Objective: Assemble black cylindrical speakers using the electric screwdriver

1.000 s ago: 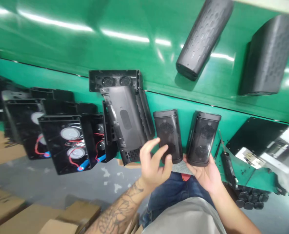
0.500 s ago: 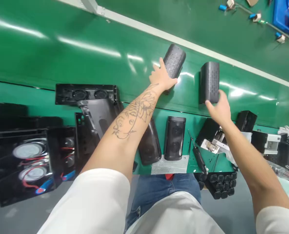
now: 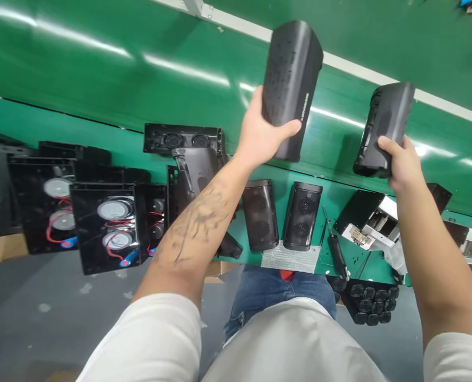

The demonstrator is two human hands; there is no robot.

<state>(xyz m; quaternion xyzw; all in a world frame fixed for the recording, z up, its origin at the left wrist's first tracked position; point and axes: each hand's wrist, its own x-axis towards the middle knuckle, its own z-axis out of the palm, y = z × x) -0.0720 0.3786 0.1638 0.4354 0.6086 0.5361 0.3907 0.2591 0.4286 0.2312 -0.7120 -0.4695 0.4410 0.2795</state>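
Note:
My left hand (image 3: 265, 132) is wrapped round the lower end of a black speaker housing (image 3: 289, 79), dotted with a slot pattern and marked with light lettering. It is raised and tilted above the green bench. At the right, my right hand (image 3: 405, 162) grips another black speaker housing (image 3: 395, 114) by its lower edge, thumb on its face. Nearer my body, two black speaker fronts with round drivers lie side by side: the left speaker front (image 3: 260, 215) and the right speaker front (image 3: 302, 216). Just below them is a translucent sheet (image 3: 289, 258) at the bench edge.
A black electric screwdriver (image 3: 337, 254) lies right of the speaker fronts, beside a black and metal fixture (image 3: 369, 223). Open speaker boxes (image 3: 104, 228) with wired drivers stand at the left. Under the bench edge are several small black parts (image 3: 373, 302). A white strip (image 3: 351, 66) crosses the bench.
Both speaker housings have come up off the green surface, turned in my hands and moved closer to the camera. The view has shifted, showing more of the boxes at the left.

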